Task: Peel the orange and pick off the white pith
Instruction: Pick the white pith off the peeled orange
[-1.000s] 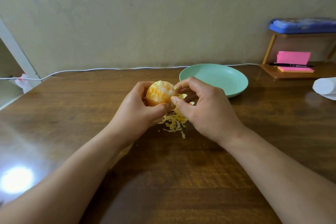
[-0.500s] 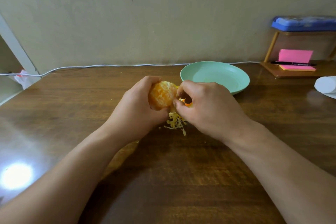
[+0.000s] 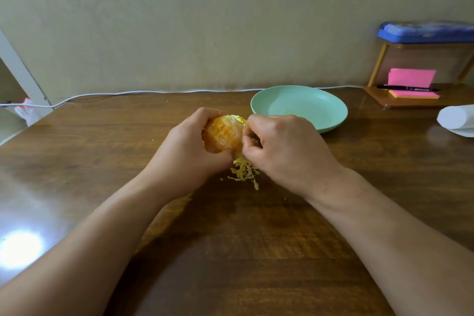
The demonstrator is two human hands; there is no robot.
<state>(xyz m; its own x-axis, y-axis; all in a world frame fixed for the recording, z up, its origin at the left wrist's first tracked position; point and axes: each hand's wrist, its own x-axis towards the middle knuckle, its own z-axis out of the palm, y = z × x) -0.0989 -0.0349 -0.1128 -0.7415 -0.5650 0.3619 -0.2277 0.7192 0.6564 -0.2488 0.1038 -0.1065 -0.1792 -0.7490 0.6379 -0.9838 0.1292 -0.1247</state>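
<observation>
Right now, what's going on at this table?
A person is cleaning up a peeled orange. The left hand grips it while the right hand picks at its side. A small heap of pith scraps lies on the wooden table beneath. The green plate behind holds no fruit.

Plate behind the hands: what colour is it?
Plain mint green plate, no pattern, seen clearly in the head view.

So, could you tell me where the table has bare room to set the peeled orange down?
The green plate looks empty, behind the right hand. Bare wood also lies left of the left hand, up to the white cable, and between the forearms. It is crowded under the orange, where pith scraps pile up, and by the far-right shelf.
</observation>
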